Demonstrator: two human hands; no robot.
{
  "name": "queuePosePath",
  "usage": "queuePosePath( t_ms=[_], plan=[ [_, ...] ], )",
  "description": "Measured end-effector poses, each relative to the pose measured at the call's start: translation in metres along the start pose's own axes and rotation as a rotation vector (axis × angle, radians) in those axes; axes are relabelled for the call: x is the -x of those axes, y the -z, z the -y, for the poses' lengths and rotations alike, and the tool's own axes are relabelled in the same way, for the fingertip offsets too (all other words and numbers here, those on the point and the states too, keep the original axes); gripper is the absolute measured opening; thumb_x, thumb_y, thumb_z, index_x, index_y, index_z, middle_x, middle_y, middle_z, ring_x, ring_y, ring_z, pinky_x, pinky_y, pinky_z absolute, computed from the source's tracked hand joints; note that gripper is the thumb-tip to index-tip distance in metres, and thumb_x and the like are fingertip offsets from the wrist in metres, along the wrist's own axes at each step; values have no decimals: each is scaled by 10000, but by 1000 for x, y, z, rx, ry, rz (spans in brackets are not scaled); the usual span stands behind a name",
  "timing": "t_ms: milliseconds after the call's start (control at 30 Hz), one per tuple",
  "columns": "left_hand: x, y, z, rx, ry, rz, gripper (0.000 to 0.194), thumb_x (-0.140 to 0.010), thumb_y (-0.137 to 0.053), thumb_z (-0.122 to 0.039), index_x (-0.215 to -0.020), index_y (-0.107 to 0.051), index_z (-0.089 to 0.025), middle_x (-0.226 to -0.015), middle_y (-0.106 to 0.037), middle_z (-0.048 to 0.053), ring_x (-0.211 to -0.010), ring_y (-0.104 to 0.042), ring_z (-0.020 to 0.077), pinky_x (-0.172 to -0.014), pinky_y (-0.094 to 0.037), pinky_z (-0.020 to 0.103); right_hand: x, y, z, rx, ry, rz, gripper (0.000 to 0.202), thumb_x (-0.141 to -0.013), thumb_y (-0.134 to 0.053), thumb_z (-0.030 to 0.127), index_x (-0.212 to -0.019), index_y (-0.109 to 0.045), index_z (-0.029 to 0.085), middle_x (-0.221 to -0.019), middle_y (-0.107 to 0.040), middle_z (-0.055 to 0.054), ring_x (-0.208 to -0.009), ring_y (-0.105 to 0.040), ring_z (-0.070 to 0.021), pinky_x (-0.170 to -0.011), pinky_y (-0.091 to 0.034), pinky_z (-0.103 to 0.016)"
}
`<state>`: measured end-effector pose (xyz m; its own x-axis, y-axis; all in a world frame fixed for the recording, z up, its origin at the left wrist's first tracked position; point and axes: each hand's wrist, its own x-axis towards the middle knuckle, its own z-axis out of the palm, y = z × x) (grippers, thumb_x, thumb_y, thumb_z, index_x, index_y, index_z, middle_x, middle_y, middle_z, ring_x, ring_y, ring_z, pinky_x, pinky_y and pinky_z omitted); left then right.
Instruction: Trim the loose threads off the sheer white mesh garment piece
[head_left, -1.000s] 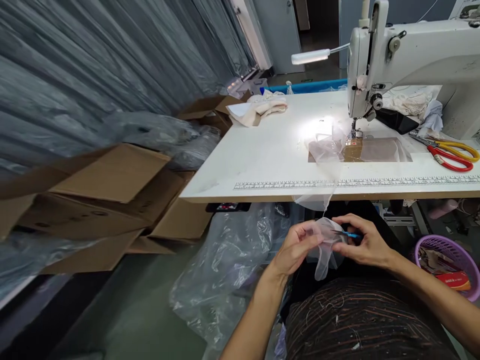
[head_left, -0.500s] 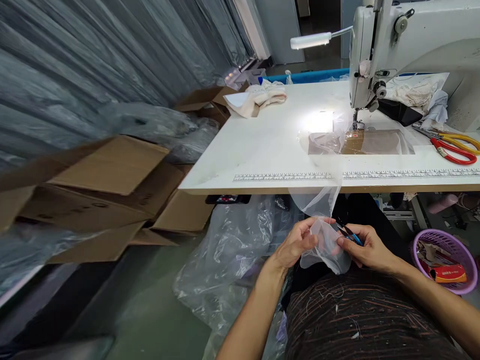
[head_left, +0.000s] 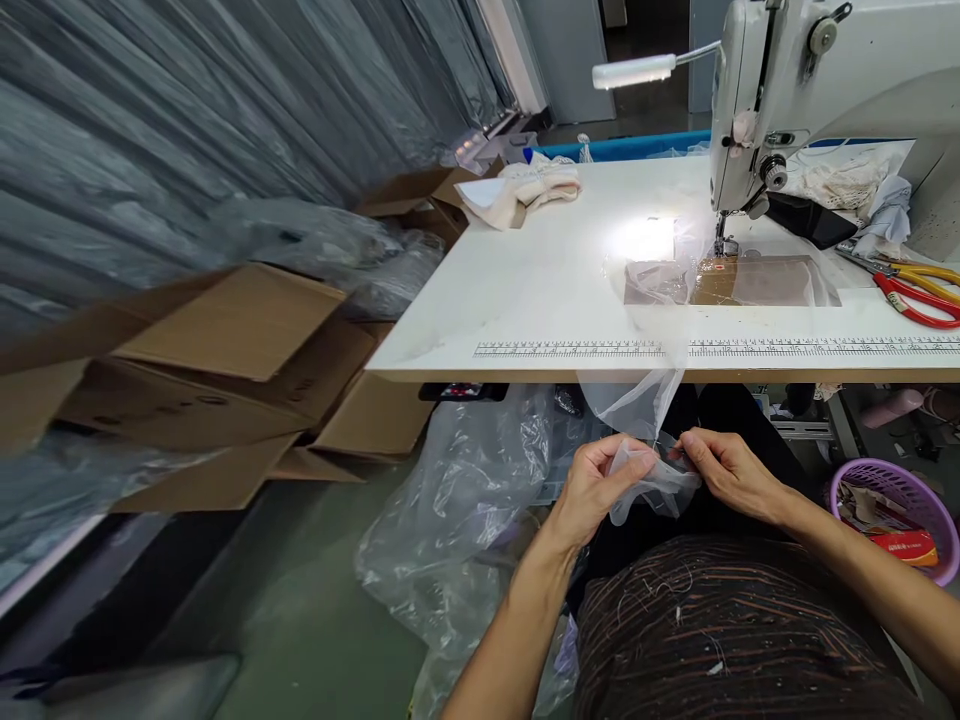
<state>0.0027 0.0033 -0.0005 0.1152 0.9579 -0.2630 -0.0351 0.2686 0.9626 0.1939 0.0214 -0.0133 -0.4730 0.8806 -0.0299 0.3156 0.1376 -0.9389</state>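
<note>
Below the table's front edge, my left hand is closed, thumb and fingers pinching a bunched piece of sheer white fabric. A strip of that fabric runs up over the table edge toward the sewing machine. Close beside it, my right hand is also closed, its fingertips pinched together at the fabric's upper right edge. The small blue-handled snips are not visible now; whether they are tucked in the right palm I cannot tell.
On the white table lie red- and yellow-handled scissors at the right and folded beige cloth at the back left. Cardboard boxes stand left. Clear plastic sheeting hangs below. A purple basket is at lower right.
The blue-handled snips in my right hand have gone out of sight. My right fingertips have come to the fabric's edge in a pinch. The view has shifted slightly.
</note>
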Motion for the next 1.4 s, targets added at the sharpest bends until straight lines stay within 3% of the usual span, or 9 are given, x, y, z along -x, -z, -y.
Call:
queuePosePath(
  t_ms=[267, 400, 633, 800, 933, 1033, 1167, 1400],
  plan=[
    [1, -1, 3, 33, -7, 2, 343, -651, -792, -462, -639, -672, -140, -576, -551, -14, -540, -424, 92, -530, -341, 221, -5, -10, 0, 1, 10, -43, 658, -918, -300, 723, -753, -615, 170, -581, -431, 31, -522, -338, -102, -498, -283, -239],
    [1, -2, 2, 77, -4, 3, 313, -648, -798, -421, -629, -655, -144, -568, -548, -21, -539, -428, 86, -538, -345, 213, 0, -12, 0, -27, -12, -27, 659, -929, -273, 714, -814, -626, 169, -596, -431, 32, -536, -354, -105, -500, -288, -238],
    [1, -4, 1, 102, 16, 3, 297, -639, -798, -390, -618, -636, -143, -562, -537, -29, -539, -433, 83, -537, -346, 208, 0, -17, 2, -14, -24, -28, 668, -897, -293, 754, -724, -587, 179, -591, -443, 27, -538, -363, -106, -514, -288, -248],
    [0, -4, 2, 165, 111, 11, 301, -627, -809, -377, -617, -619, -144, -533, -532, -42, -492, -433, 66, -484, -337, 188, 0, -15, -6, -312, -140, -40, 750, -805, -287, 861, -783, -599, 179, -621, -487, 22, -544, -395, -108, -503, -312, -241],
    [-4, 0, 6, 311, 257, -72, 311, -574, -833, -360, -667, -612, -162, -559, -592, -45, -507, -532, 87, -504, -422, 188, 0, -12, -14, -572, -251, 130, 739, -794, -325, 854, -763, -604, 171, -510, -500, 27, -454, -370, -97, -440, -241, -226],
    [-6, 3, 11, 300, 276, -151, 305, -558, -831, -346, -697, -627, -167, -596, -650, -29, -536, -598, 117, -512, -455, 202, 1, -12, -17, -688, -265, 176, 700, -796, -370, 819, -767, -611, 162, -564, -623, -18, -374, -331, -75, -397, -170, -235],
    [-4, 6, 15, 257, 276, -181, 304, -575, -820, -370, -713, -635, -172, -617, -680, -21, -538, -620, 130, -502, -461, 209, 4, -11, -18, -699, -267, 122, 651, -820, -422, 745, -843, -656, 138, -672, -715, -71, -356, -362, -70, -386, -158, -238],
    [1, 2, 13, 282, 266, -166, 352, -568, -843, -393, -713, -618, -165, -605, -670, -29, -446, -529, 80, -445, -392, 184, 3, -13, -10, -600, -241, 93, 630, -765, -530, 752, -775, -658, 135, -637, -691, -44, -378, -383, -56, -389, -216, -218]
  ],
)
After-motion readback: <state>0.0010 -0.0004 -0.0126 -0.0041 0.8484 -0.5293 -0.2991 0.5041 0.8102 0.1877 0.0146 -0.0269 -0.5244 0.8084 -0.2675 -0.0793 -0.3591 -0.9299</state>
